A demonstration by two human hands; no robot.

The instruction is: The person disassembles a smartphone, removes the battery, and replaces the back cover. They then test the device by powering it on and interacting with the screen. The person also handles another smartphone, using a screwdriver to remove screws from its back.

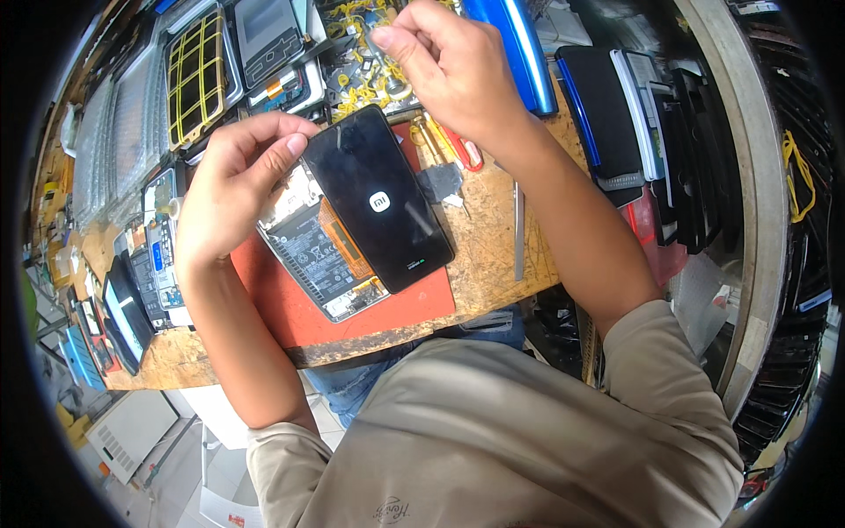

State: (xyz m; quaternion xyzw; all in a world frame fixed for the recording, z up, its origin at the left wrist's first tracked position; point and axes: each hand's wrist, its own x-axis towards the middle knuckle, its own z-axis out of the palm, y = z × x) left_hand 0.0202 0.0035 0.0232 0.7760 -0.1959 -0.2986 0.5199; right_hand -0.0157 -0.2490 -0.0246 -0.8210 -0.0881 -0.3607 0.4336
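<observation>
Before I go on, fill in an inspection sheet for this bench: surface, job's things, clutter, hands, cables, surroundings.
Surface: worn wooden bench, with a red mat on it.
Job's things: phone screen lit with a white logo, overlapping an opened phone body; battery exposed.
Clutter: red-handled tool, slim metal tool, black panel crossed by yellow bands.
Hands: left hand at the screen's upper-left corner; right hand raised beyond the screen, grip unclear.
Cables: orange flex cable beside the battery; its far end is hidden.
Surroundings: vented white box below, at left; dark flat panels stacked at right.
</observation>
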